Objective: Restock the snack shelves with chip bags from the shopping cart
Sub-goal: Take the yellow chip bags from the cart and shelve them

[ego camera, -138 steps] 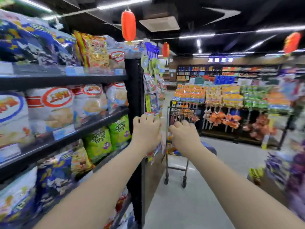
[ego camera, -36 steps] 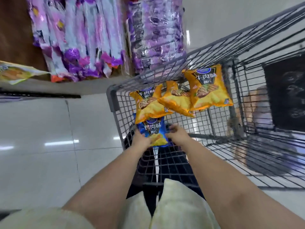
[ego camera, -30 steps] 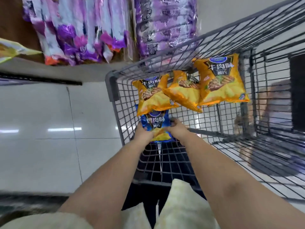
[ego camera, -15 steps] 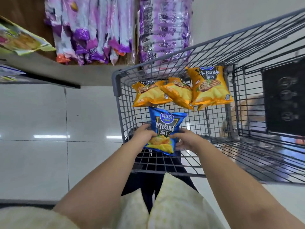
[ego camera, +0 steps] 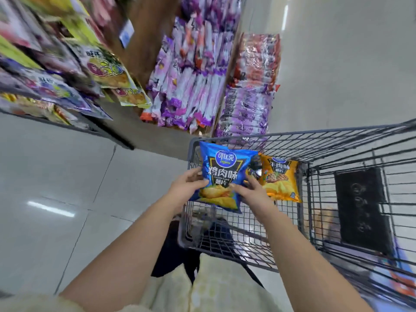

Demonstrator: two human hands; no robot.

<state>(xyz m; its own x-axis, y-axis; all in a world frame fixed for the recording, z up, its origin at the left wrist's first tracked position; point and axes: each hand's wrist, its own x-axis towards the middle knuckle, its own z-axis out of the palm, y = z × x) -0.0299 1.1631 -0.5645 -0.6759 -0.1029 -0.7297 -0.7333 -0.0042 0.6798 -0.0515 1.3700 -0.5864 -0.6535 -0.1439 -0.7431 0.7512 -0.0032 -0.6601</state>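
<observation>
I hold a blue chip bag (ego camera: 225, 174) upright above the near left corner of the grey wire shopping cart (ego camera: 351, 140). My left hand (ego camera: 186, 188) grips the bag's lower left edge and my right hand (ego camera: 249, 192) grips its lower right edge. An orange chip bag (ego camera: 280, 179) lies in the cart just right of the blue one, partly hidden behind it. The snack shelves (ego camera: 67, 70) with hanging bags stand at the upper left.
Purple packets (ego camera: 191, 86) hang in rows on a wooden display ahead of the cart. A black panel (ego camera: 362, 208) sits inside the cart at the right. Pale tiled floor (ego camera: 56, 188) spreads to the left.
Both hands have lifted the blue bag up out of the cart basket. My view has swung up and left, bringing the snack shelves into sight.
</observation>
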